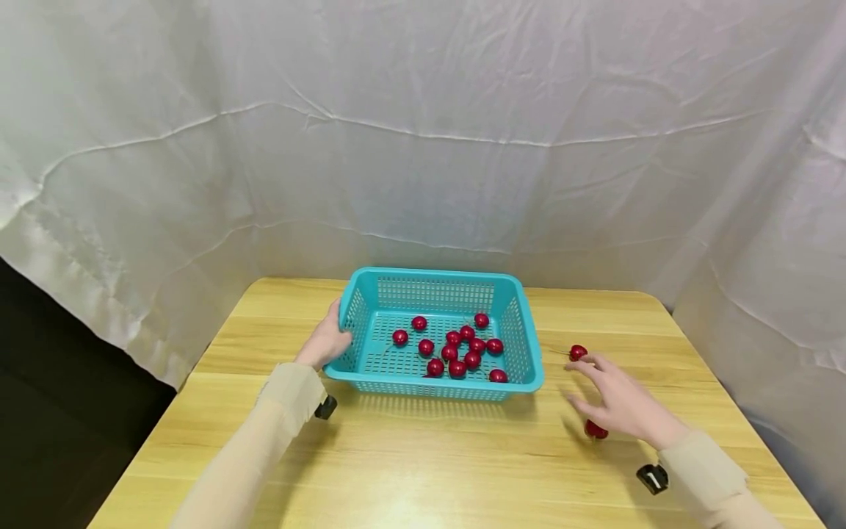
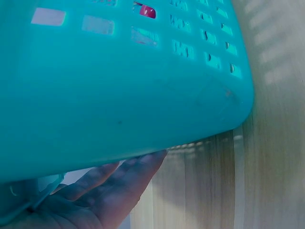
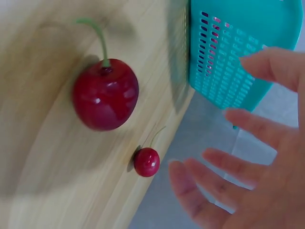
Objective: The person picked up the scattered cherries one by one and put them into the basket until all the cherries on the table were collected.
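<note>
A turquoise plastic basket [image 1: 429,391] with slotted walls holds several dark red cherries [image 1: 457,369], some with thin stems. My left hand [image 1: 325,339] grips the basket's left side. In the left wrist view its fingers [image 2: 126,186] lie against the outside of the wall, and part of the hand is hidden by the basket. To the right of the basket, my right hand [image 1: 621,400] hovers with spread, slightly bent fingers and nothing in them. Below it is one cherry [image 3: 106,95] with a green stem; a farther cherry [image 3: 146,162] lies near its fingertips.
The wooden table [image 1: 423,463] carries the basket and both loose cherries. A pale cloth [image 1: 423,147] hangs behind the table and along its sides. At the left, a dark area [image 1: 59,411] borders the table.
</note>
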The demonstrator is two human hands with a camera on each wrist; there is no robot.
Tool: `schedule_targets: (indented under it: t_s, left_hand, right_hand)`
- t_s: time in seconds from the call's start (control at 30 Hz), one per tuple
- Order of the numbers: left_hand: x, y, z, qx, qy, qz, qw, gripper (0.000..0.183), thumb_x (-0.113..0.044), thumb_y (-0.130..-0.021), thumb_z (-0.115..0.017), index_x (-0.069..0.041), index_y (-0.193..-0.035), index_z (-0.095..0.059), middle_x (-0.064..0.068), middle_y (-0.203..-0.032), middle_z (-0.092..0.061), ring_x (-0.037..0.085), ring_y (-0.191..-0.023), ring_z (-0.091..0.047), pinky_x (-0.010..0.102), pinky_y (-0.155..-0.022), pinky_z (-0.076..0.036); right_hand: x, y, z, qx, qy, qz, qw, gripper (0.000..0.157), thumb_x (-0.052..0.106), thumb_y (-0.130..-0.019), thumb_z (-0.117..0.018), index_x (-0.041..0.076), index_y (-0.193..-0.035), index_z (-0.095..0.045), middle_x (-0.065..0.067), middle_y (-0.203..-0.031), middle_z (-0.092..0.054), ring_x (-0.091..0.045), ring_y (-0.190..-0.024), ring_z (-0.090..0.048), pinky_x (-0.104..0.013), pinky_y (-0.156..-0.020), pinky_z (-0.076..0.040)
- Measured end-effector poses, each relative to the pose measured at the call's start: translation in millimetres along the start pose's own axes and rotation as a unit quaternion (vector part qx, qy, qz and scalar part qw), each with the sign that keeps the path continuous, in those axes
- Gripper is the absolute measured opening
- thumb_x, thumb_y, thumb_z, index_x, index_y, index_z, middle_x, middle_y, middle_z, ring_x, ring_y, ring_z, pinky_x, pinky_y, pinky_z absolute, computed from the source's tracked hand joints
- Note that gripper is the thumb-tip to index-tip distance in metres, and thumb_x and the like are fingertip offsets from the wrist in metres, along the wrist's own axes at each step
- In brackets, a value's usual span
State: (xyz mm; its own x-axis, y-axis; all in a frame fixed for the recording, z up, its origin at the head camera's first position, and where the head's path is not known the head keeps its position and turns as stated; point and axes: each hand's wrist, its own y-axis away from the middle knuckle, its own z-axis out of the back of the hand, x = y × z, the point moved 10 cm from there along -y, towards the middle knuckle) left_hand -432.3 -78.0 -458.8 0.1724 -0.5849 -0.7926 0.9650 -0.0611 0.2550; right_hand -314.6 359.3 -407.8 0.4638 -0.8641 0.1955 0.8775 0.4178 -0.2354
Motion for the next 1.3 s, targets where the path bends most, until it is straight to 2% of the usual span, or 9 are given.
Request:
schedule_targets:
  t_s: [0.07, 0.17, 0.3, 0.47, 0.67, 0.8, 1.07, 1.3]
  left_hand:
    - [0.0, -0.5, -0.5, 0.001, 0.002, 0.0, 1.0, 0.082, 0.0, -0.097, -0.04, -0.02, -0.163, 0.005, 0.026, -0.163, -0.026, 0.05, -0.144, -0.037, 0.07, -0.112, -0.034]
    - [-0.5, -1.1, -0.9, 0.002, 0.004, 0.0, 1.0, 0.082, 0.0, -0.098, -0.04, -0.021, -0.163, 0.006, 0.025, -0.164, -0.025, 0.05, -0.145, -0.035, 0.07, -0.113, -0.033]
    - [-1.1, -1.8, -1.2, 0.004, 0.006, 0.0, 1.0, 0.082, 0.0, -0.098, -0.039, -0.022, -0.163, 0.006, 0.025, -0.164, -0.024, 0.05, -0.145, -0.035, 0.07, -0.113, -0.033]
    - [-2.4, -2.2, -0.1, 0.003, 0.009, 0.001, 1.0, 0.083, 0.001, -0.097, -0.039, -0.022, -0.163, 0.006, 0.025, -0.164, -0.024, 0.05, -0.145, -0.034, 0.07, -0.113, -0.033]
    - [-2.4, -1.0, 0.7, 0.0, 0.008, -0.002, 1.0, 0.084, 0.002, -0.096, -0.04, -0.021, -0.163, 0.005, 0.026, -0.164, -0.026, 0.05, -0.144, -0.036, 0.07, -0.112, -0.034]
    - [-0.1, -0.6, -0.5, 0.003, 0.008, -0.002, 1.0, 0.083, 0.002, -0.096, -0.04, -0.02, -0.163, 0.005, 0.026, -0.163, -0.026, 0.05, -0.143, -0.037, 0.069, -0.112, -0.036]
    - [1.1, 0.1, -1.0, 0.001, 0.007, -0.001, 1.0, 0.083, 0.002, -0.096, -0.04, -0.021, -0.163, 0.004, 0.026, -0.163, -0.027, 0.051, -0.144, -0.036, 0.07, -0.111, -0.035]
    - [1.0, -0.4, -1.0, 0.001, 0.003, -0.002, 1.0, 0.083, 0.001, -0.097, -0.04, -0.021, -0.163, 0.005, 0.026, -0.163, -0.027, 0.05, -0.144, -0.036, 0.07, -0.112, -0.035]
  right_hand:
    - [-1.1, 4.8, -1.4, 0.013, 0.0, 0.001, 1.0, 0.042, 0.019, -0.08, -0.078, 0.012, -0.12, -0.066, -0.013, -0.116, -0.06, -0.023, -0.09, -0.062, -0.038, -0.07, -0.054]
    - [-2.8, 10.9, -4.1, 0.033, -0.009, 0.0, 0.999, 0.042, 0.015, -0.075, -0.077, 0.017, -0.115, -0.065, -0.007, -0.111, -0.056, -0.011, -0.078, -0.05, -0.025, -0.059, -0.042]
    - [-4.2, 17.1, -7.9, 0.055, -0.022, -0.002, 0.998, 0.046, 0.013, -0.07, -0.075, 0.019, -0.114, -0.063, -0.005, -0.105, -0.053, -0.005, -0.07, -0.038, -0.021, -0.052, -0.031]
    - [-5.0, 20.9, -16.1, 0.095, -0.032, -0.011, 0.995, 0.049, 0.014, -0.069, -0.077, 0.021, -0.115, -0.06, -0.004, -0.096, -0.048, -0.007, -0.072, -0.038, -0.02, -0.053, -0.031]
    - [-4.8, 25.5, -31.8, 0.152, -0.067, -0.018, 0.986, 0.053, 0.012, -0.066, -0.079, 0.02, -0.114, -0.058, -0.007, -0.096, -0.045, -0.007, -0.071, -0.039, -0.02, -0.054, -0.034]
    - [-5.1, 29.0, -38.2, 0.165, -0.071, -0.013, 0.984, 0.054, 0.006, -0.062, -0.075, 0.022, -0.11, -0.058, -0.004, -0.093, -0.044, -0.007, -0.071, -0.04, -0.02, -0.057, -0.035]
    - [-8.6, 30.4, -49.8, 0.183, -0.075, -0.022, 0.98, 0.052, -0.004, -0.062, -0.069, 0.023, -0.105, -0.058, -0.002, -0.091, -0.042, -0.006, -0.071, -0.041, -0.02, -0.056, -0.035]
    - [-14.4, 30.2, -58.7, 0.203, -0.072, -0.046, 0.975, 0.054, -0.006, -0.064, -0.072, 0.025, -0.105, -0.056, 0.0, -0.092, -0.042, -0.004, -0.069, -0.043, -0.02, -0.054, -0.036]
